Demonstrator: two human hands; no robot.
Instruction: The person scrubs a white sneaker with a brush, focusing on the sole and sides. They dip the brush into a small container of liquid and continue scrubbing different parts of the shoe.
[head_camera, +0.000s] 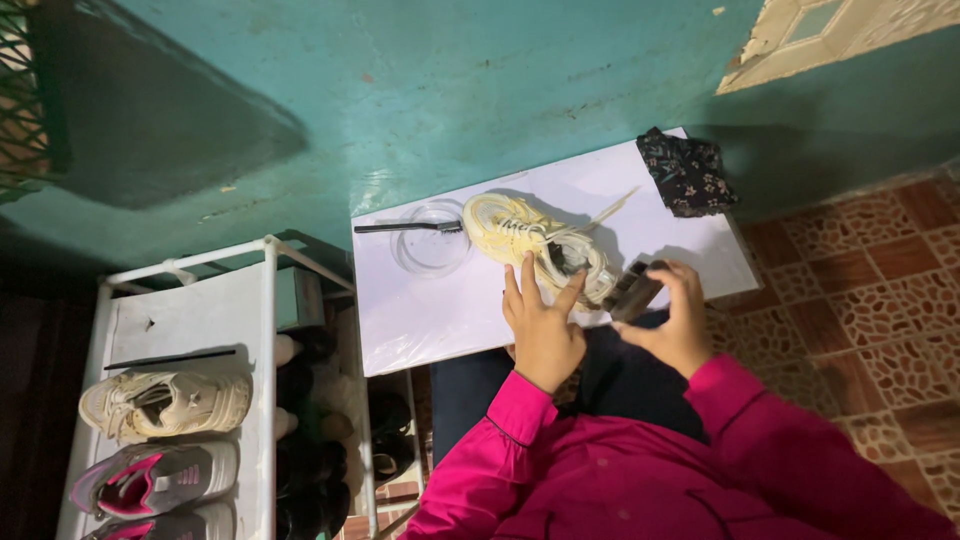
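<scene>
Cream sneaker (530, 245) on white table (430, 310), left hand (540, 325) flat, fingers spread, touching its heel end; right hand (675, 320) gripping dark brush (632, 290) just beside it; white shoe rack (190, 330) holding beige sneaker (165, 403), pink-grey sneaker (155, 478)

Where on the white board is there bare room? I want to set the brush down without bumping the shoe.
Free: the near left of the white board, below the clear dish, and the strip between shoe and dark cloth. Crowded: the middle, where the left hand, shoe and right hand meet.
</scene>
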